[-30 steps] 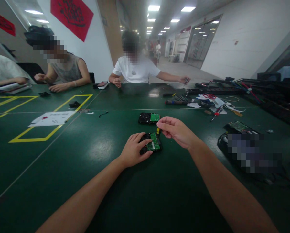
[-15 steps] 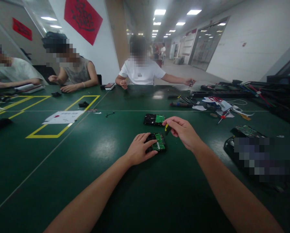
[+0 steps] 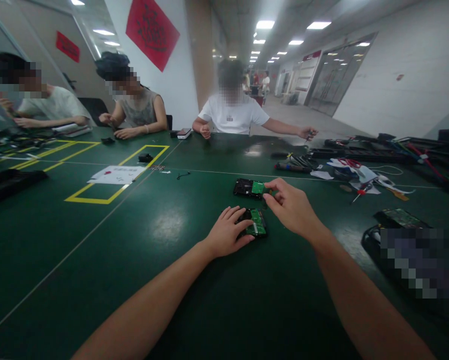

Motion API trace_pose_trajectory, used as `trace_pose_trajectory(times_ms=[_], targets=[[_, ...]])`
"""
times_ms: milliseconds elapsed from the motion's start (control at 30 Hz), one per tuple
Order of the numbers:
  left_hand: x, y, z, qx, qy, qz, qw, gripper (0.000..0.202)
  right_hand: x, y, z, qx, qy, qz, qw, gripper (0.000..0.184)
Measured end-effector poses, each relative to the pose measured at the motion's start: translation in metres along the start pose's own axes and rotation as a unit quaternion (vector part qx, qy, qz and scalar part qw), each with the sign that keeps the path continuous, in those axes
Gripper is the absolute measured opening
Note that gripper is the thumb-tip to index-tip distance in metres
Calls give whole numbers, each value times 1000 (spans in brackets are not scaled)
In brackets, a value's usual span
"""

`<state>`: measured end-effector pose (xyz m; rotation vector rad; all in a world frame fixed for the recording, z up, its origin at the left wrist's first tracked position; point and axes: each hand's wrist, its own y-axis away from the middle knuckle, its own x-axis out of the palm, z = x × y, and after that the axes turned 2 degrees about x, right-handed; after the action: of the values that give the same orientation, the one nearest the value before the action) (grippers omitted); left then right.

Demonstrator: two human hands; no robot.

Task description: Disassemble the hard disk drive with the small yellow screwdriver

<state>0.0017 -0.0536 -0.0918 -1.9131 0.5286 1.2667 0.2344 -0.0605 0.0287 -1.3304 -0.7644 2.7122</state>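
Observation:
My left hand (image 3: pixel 231 232) lies over a hard drive (image 3: pixel 260 222) with a green circuit board. Its fingers reach across the top and far side, while the thumb lies along the near edge, so the drive is held against the table. In a pinch, my right hand (image 3: pixel 292 206) has a small dark screwdriver (image 3: pixel 265 203) just above the drive's far right corner. Fingers hide most of it, and I cannot tell whether its tip touches the drive. Just beyond lies a second hard drive (image 3: pixel 244 188), board side up, close to my right fingertips.
On the green table (image 3: pixel 164 290), a computer part with a circuit board (image 3: pixel 402 220) sits right. Cables and a red-handled screwdriver (image 3: pixel 360 193) lie beyond it. A paper sheet (image 3: pixel 117 175) is left, by yellow tape. Several people sit opposite, including one in a white T-shirt (image 3: pixel 230 117).
The view has turned slightly left. My right hand has rolled over the screwdriver, whose black and yellow handle showed more before. My left hand stays on the same drive.

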Motion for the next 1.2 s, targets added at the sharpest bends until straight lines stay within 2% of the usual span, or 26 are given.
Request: trace_pose_trajectory(times_ms=[67, 167, 367, 600, 700, 800, 1033, 1200], targets=[[0, 0, 0, -2, 3, -4, 1000, 52, -6, -4, 5, -28, 24, 29, 999, 22], [1, 0, 1, -1, 4, -10, 1000, 50, -12, -7, 10, -41, 65, 39, 996, 16], [5, -1, 0, 1, 7, -20, 1000, 47, -8, 6, 13, -44, 105, -18, 993, 10], [6, -1, 2, 6, 12, -8, 1000, 50, 0, 14, 1, -44, 78, -65, 994, 10], [5, -1, 4, 6, 14, -8, 1000, 58, 2, 14, 1, -65, 105, -70, 990, 18], [5, -2, 4, 4, 10, -10, 1000, 57, 3, 15, 1, -79, 116, -67, 988, 29], [4, -2, 4, 3, 12, -6, 1000, 56, 0, 12, -14, -54, 70, -84, 992, 19], [4, -2, 3, -2, 13, -8, 1000, 56, -4, 14, -8, -79, 115, -66, 988, 28]])
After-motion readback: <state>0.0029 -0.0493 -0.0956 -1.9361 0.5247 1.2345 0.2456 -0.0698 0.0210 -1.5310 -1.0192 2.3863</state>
